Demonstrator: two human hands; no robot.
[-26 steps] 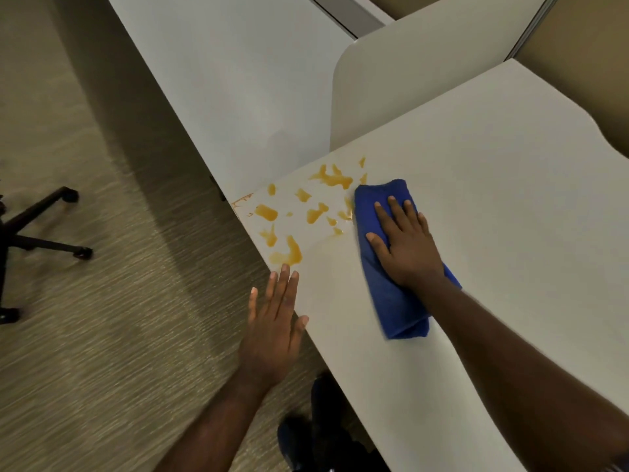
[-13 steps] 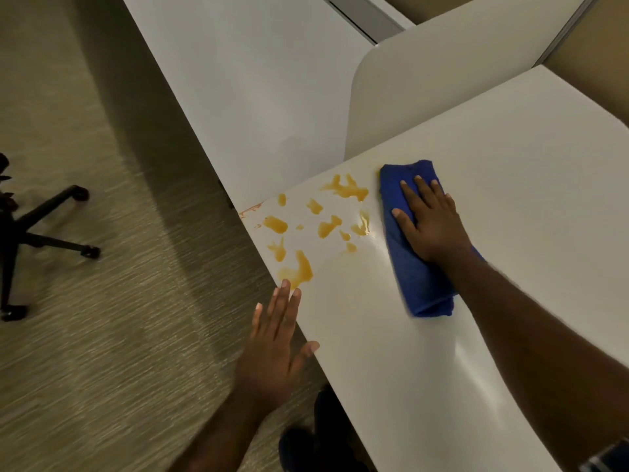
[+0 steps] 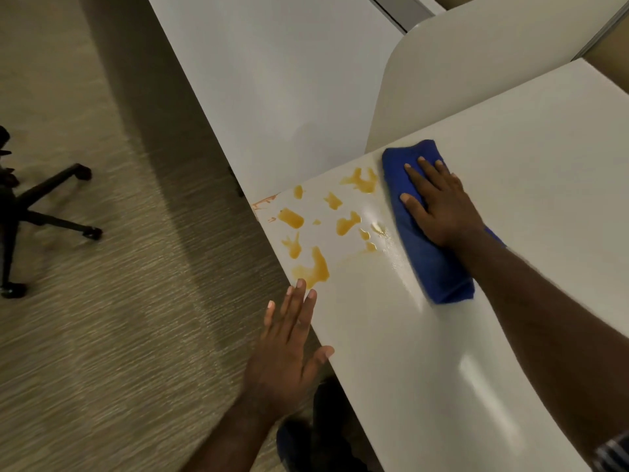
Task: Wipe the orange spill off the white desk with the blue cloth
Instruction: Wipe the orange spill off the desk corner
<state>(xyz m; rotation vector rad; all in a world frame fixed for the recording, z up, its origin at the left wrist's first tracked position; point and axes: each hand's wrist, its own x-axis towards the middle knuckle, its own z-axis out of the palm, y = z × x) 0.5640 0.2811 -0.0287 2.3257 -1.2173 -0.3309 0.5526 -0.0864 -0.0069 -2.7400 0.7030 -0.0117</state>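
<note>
Several orange spill patches [image 3: 320, 229] lie near the left corner of the white desk [image 3: 401, 335]. A folded blue cloth [image 3: 427, 253] lies on the desk just right of the spill, its left edge beside the upper patch. My right hand [image 3: 439, 202] presses flat on the cloth, fingers spread. My left hand [image 3: 289, 345] hovers flat and open at the desk's left edge, fingertips beside the lowest patch, holding nothing. A wet sheen shows on the desk between the cloth and the spill.
A white partition panel [image 3: 289, 80] stands behind the desk's corner, with a curved white divider [image 3: 476, 63] to its right. A black office chair base [image 3: 37, 212] sits on the carpet at far left. My dark shoes [image 3: 313, 441] are below the desk edge.
My right hand slid the blue cloth up and slightly right along the spill's edge; a small patch near the top is gone. The left hand stayed at the desk edge.
</note>
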